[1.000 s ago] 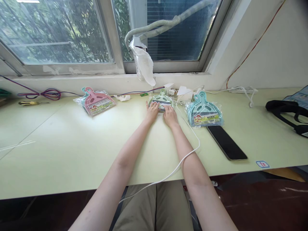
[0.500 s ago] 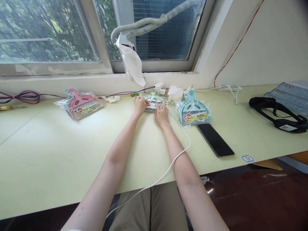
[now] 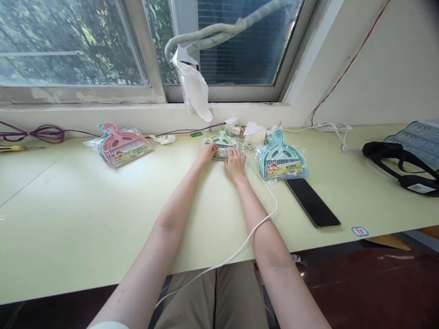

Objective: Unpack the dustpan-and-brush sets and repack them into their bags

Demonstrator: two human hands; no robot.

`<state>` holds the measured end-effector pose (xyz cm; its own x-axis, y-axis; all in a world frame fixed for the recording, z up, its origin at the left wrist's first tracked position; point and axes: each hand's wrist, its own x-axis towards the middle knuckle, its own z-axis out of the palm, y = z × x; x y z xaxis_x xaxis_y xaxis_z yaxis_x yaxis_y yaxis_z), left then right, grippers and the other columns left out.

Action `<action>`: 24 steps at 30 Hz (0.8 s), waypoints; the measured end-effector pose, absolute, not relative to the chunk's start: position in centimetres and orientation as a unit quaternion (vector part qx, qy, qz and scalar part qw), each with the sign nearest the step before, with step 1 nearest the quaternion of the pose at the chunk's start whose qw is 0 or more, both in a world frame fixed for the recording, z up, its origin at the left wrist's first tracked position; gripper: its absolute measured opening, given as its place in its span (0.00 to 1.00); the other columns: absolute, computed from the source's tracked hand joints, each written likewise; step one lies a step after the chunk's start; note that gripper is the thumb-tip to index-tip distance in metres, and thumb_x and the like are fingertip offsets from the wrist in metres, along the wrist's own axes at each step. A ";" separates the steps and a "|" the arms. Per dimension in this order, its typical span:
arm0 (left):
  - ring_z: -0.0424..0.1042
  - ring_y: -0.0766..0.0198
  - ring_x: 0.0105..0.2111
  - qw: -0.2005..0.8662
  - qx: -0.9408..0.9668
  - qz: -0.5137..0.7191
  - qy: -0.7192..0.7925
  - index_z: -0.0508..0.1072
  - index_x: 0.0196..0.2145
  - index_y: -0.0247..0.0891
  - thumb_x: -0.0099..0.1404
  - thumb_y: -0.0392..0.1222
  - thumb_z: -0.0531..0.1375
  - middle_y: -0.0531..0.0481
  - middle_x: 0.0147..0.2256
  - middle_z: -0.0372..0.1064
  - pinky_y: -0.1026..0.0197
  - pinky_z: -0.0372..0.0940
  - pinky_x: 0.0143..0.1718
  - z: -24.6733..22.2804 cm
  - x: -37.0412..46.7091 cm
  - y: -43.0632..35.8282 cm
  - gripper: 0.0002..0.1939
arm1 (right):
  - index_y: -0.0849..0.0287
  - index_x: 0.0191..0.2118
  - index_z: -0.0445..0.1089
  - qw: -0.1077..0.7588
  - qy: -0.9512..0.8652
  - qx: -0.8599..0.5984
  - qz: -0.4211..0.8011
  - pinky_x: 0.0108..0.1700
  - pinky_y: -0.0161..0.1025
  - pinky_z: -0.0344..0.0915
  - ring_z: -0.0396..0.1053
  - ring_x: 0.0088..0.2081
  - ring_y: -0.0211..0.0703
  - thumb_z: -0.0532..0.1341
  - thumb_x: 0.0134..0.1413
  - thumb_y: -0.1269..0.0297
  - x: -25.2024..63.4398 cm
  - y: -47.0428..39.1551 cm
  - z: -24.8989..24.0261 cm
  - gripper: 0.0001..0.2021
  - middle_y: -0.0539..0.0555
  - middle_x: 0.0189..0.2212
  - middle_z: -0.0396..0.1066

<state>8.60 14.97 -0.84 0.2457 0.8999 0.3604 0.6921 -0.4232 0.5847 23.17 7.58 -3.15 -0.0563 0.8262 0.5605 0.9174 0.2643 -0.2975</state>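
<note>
A green dustpan and brush set (image 3: 222, 135) in a clear bag lies on the table before me, its handle toward the window. My left hand (image 3: 206, 154) is at the bag's left side, fingers curled in a pinch on it. Across its lower right part rest the fingers of my right hand (image 3: 235, 164), stretched out and slightly apart. Both hands partly cover the label and bristles. To the right lies a stack of bagged turquoise dustpan sets (image 3: 280, 153). Farther left are bagged pink and turquoise dustpan sets (image 3: 120, 141), overlapping.
A white cable (image 3: 264, 219) crosses over my right forearm. On the right lie a black phone (image 3: 313, 202) and a black strapped headset (image 3: 401, 167). Bundled wires (image 3: 46, 133), a screwdriver (image 3: 15, 148) and crumpled white tissue (image 3: 163, 139) lie along the back. A window sits behind the table.
The view has shifted a little, so everything appears farther right. My left fingers have come down and curled closer to the bag's left edge. My right hand stays on the bag.
</note>
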 end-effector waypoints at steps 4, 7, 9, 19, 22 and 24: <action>0.72 0.58 0.31 0.183 0.771 0.334 0.510 0.74 0.32 0.40 0.61 0.35 0.58 0.50 0.25 0.74 0.56 0.64 0.44 -1.2 8.5 15.2 0.05 | 0.60 0.59 0.63 0.327 -0.730 -0.595 -0.074 0.66 0.57 0.39 0.55 0.64 0.51 0.50 0.62 0.71 23.6 8.3 -3.2 0.20 0.63 0.59 0.65; 0.72 0.59 0.31 0.190 0.770 0.345 0.501 0.75 0.35 0.39 0.62 0.36 0.59 0.50 0.25 0.74 0.56 0.65 0.43 -1.5 8.5 15.3 0.05 | 0.60 0.57 0.66 0.327 -0.721 -0.608 -0.061 0.64 0.56 0.42 0.59 0.60 0.52 0.51 0.63 0.69 24.4 9.4 -3.3 0.18 0.62 0.56 0.69; 0.72 0.60 0.31 0.192 0.772 0.353 0.493 0.76 0.38 0.37 0.61 0.36 0.60 0.48 0.28 0.75 0.58 0.66 0.42 -1.6 8.4 15.5 0.07 | 0.59 0.53 0.69 0.330 -0.701 -0.631 -0.036 0.61 0.54 0.48 0.61 0.57 0.53 0.52 0.64 0.67 24.9 10.2 -3.4 0.15 0.61 0.53 0.70; 0.72 0.59 0.35 0.169 0.801 0.279 0.502 0.78 0.30 0.35 0.52 0.33 0.66 0.46 0.34 0.76 0.60 0.65 0.41 -0.3 5.8 16.3 0.05 | 0.56 0.42 0.72 0.349 -0.688 -0.636 -0.011 0.54 0.48 0.52 0.62 0.53 0.52 0.55 0.65 0.66 25.6 11.4 -3.8 0.08 0.58 0.46 0.72; 0.73 0.60 0.36 0.139 0.804 0.266 0.513 0.78 0.32 0.37 0.56 0.33 0.62 0.48 0.33 0.77 0.60 0.63 0.42 -0.2 5.7 15.9 0.06 | 0.57 0.41 0.72 0.355 -0.683 -0.638 -0.005 0.53 0.47 0.51 0.63 0.52 0.51 0.56 0.64 0.67 25.6 11.5 -3.6 0.08 0.58 0.44 0.73; 0.73 0.59 0.37 0.123 0.806 0.245 0.524 0.78 0.37 0.39 0.61 0.36 0.59 0.49 0.32 0.77 0.58 0.62 0.45 -0.2 5.8 15.7 0.09 | 0.57 0.40 0.73 0.358 -0.680 -0.641 -0.003 0.53 0.47 0.51 0.63 0.51 0.51 0.56 0.63 0.68 25.5 11.6 -3.5 0.07 0.57 0.43 0.74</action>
<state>5.75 15.65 -0.17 0.3308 0.9055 0.2657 0.7850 -0.4203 0.4550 25.51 11.65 -3.45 0.0765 0.8684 0.4899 0.8729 0.1791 -0.4538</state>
